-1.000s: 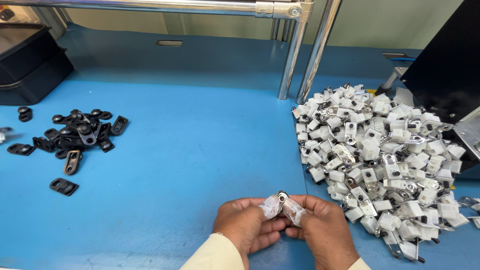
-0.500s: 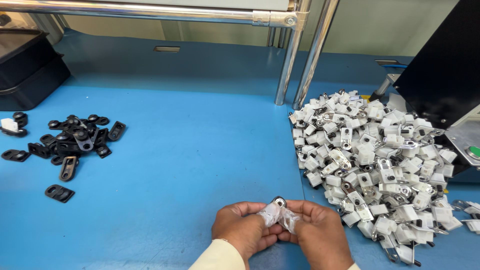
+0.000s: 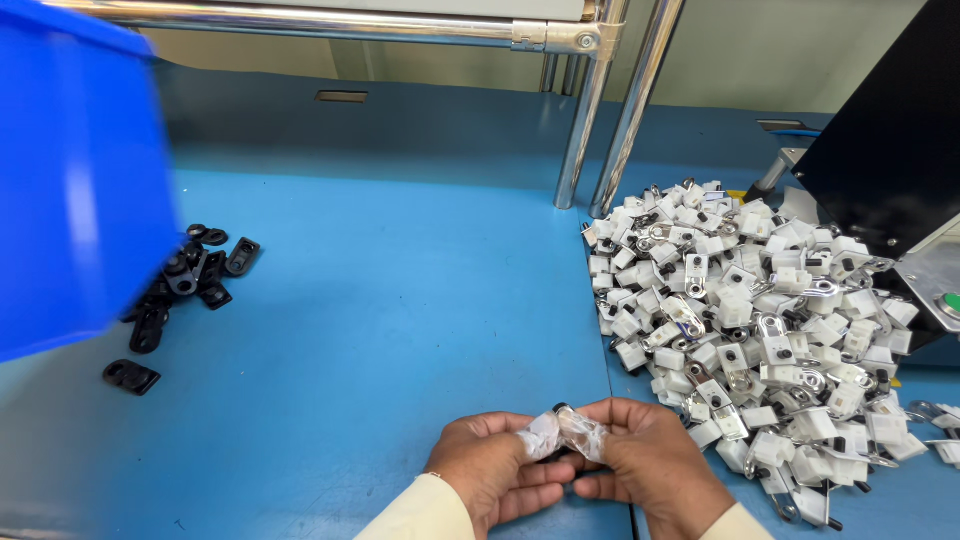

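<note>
A small dark part point(image 3: 560, 410), mostly hidden so its shape is unclear, sits pinched between fingertips low over the blue bench, just left of the white pile.

A blurred blue bin point(image 3: 80, 180) at nine o'clock hides part of the black parts point(image 3: 190, 285). The small part point(image 3: 560, 410) pinched between both hands' covered fingertips point(image 3: 545, 435) at six o'clock is mostly hidden.
</note>
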